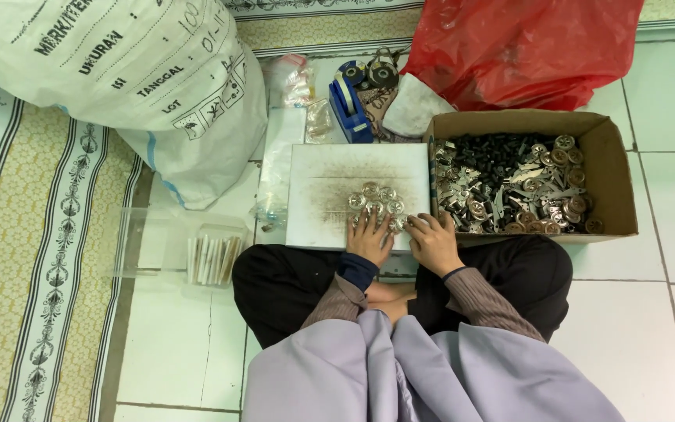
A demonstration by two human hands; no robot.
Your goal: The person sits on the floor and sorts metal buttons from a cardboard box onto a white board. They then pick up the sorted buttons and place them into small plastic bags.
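I sit cross-legged on the white tiled floor with a flat white square board, smudged dark across its middle, resting in front of my knees as a low tabletop. My left hand lies palm-down at the near edge of the board, fingers spread and pressing on the small cluster of round silvery metal discs gathered there — not clenched, not gripping any single one as far as I can see. My right hand sits just beside it at the board's near right corner, fingers curled inward over the edge; whether they pinch a piece I cannot tell, since the fingertips are hidden.

Judging from how things lie, only a handful of discs are laid out on the board, while the brown cardboard box touching its right side is full of mixed metal parts — black bits, silver levers, round wheels — so most of the work seems ahead of me.

On my left stands a clear plastic tray holding a bundle of pale thin sticks. Beyond the board are a blue tape dispenser, a big white printed sack and a red plastic bag.
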